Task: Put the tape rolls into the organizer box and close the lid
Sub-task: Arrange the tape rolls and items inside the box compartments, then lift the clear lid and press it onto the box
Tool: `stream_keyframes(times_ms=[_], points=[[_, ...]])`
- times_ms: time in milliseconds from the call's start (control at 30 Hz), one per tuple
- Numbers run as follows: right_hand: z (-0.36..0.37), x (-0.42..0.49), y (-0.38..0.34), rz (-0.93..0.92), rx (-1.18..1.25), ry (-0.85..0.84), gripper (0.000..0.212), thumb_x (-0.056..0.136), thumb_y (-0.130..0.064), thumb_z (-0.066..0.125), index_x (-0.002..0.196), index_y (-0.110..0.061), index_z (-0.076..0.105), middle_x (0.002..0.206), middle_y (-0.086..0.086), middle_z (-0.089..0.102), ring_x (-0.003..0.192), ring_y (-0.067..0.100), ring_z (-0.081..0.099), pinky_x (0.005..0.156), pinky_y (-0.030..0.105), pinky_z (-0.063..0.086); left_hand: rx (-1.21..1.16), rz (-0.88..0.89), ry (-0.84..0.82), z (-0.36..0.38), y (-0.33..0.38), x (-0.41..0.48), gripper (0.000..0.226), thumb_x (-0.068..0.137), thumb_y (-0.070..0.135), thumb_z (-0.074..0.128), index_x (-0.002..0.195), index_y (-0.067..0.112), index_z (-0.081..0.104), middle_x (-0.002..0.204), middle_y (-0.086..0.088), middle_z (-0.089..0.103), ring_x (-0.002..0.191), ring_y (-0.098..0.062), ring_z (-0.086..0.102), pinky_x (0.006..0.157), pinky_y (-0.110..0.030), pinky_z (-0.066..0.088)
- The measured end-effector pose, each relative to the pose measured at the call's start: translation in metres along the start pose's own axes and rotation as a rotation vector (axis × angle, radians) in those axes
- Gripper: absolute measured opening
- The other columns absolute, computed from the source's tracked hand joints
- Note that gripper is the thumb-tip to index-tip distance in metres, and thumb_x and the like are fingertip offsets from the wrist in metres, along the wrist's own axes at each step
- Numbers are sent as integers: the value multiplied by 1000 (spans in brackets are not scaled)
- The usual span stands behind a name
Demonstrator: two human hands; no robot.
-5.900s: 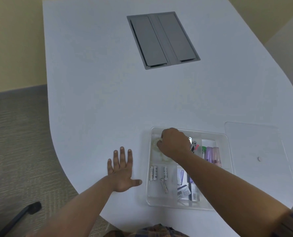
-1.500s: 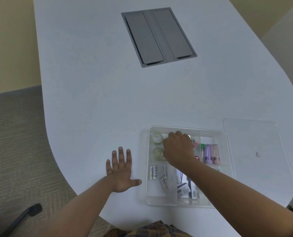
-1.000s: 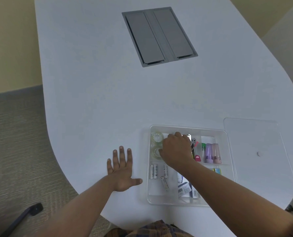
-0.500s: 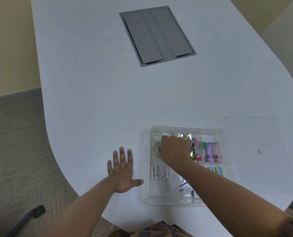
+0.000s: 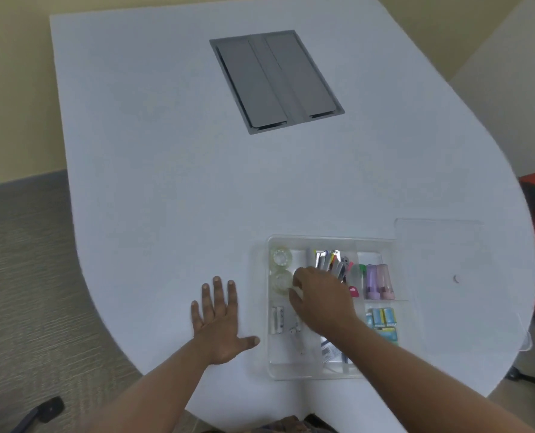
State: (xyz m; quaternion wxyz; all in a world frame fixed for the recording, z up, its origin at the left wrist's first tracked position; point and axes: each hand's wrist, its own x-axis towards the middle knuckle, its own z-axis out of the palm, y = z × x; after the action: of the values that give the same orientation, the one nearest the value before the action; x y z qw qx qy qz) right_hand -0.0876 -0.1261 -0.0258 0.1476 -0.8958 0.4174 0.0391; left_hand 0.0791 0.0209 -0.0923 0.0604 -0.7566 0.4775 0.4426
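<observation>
- Clear tape rolls [image 5: 281,267] are seated in the organizer box [image 5: 331,239], far-left compartment.
- Right hand [image 5: 321,300] is curled beside the nearer roll; grip cannot be confirmed.
- Left hand [image 5: 219,320] is laid flat, empty.
- Lid [image 5: 456,260] is placed next; alignment is required.

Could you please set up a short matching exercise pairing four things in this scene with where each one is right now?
Things:
1. tape rolls
2. lid
3. left hand
4. right hand

Places:
A. flat on the table, left of the organizer box
B. over the box's middle
C. far-left compartment of the box
D. on the table, right of the box

Pairs: 1-C, 2-D, 3-A, 4-B
</observation>
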Motion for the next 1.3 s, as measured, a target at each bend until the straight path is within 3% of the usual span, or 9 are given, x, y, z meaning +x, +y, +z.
stream_keyframes(times_ms=[233, 400, 533, 667, 767, 900, 1033, 1167, 1300], points=[[-18, -51, 23, 88, 70, 96, 11, 82, -30, 63, 91, -25, 63, 88, -7, 64, 80, 15, 60, 61, 32, 51, -43, 5, 84, 5, 5, -1, 113, 77, 82, 31, 131, 21, -46, 131, -3, -62, 119, -27, -58, 107, -55, -26], [-33, -84, 42, 339, 163, 194, 13, 82, -31, 66, 95, -30, 65, 88, -9, 68, 82, 14, 63, 64, 29, 50, -185, -9, 316, -1, 20, -12, 88, 83, 76, 7, 151, 23, -10, 158, -7, -26, 143, -25, -28, 118, -52, -9], [-41, -102, 73, 531, 236, 320, 21, 83, -29, 68, 104, -30, 65, 98, -15, 65, 87, 9, 62, 69, 21, 44, -193, 369, 535, -12, 49, -24, 81, 86, 73, 8, 152, 25, 14, 162, 1, -2, 147, -14, -14, 117, -44, 6], [-47, -118, 118, 659, 330, 401, 17, 89, -17, 63, 105, -19, 64, 104, -2, 65, 89, 13, 61, 74, 26, 47, -101, 601, 534, -25, 93, -38, 78, 88, 74, 9, 151, 29, 16, 160, 10, 4, 147, -9, -8, 118, -41, 11], [-43, -127, 159, 738, 315, 275, 18, 89, -11, 62, 106, -14, 65, 108, 6, 66, 94, 20, 62, 82, 32, 50, -105, 683, 488, -26, 128, -45, 75, 87, 75, 8, 150, 34, 10, 158, 15, 8, 145, 0, -10, 119, -33, 7], [-25, -138, 200, 717, 209, -16, 23, 86, -24, 64, 108, -20, 62, 108, 1, 60, 98, 18, 58, 78, 25, 45, -164, 678, 489, -14, 172, -50, 65, 89, 74, 14, 146, 43, 8, 156, 20, 8, 145, 1, -6, 118, -32, 8], [-11, -144, 221, 630, 186, -122, 16, 80, -29, 61, 95, -28, 57, 94, -7, 55, 87, 15, 54, 70, 25, 42, -175, 639, 491, 6, 210, -49, 69, 88, 75, 14, 146, 39, 22, 155, 22, 12, 145, 2, -1, 118, -28, 7], [-5, -145, 229, 569, 151, -88, 6, 69, -24, 52, 75, -26, 52, 75, -9, 55, 72, 14, 53, 63, 27, 47, -279, 588, 516, 21, 235, -48, 56, 88, 75, 14, 137, 49, 24, 146, 23, 26, 143, -2, 16, 114, -28, 15], [-23, -140, 240, 539, 216, 126, 9, 69, -20, 59, 76, -19, 55, 75, -5, 57, 73, 19, 54, 58, 29, 41, -271, 543, 552, 23, 248, -53, 70, 87, 76, 16, 141, 37, 36, 144, 23, 29, 142, -3, 20, 113, -27, 16]])
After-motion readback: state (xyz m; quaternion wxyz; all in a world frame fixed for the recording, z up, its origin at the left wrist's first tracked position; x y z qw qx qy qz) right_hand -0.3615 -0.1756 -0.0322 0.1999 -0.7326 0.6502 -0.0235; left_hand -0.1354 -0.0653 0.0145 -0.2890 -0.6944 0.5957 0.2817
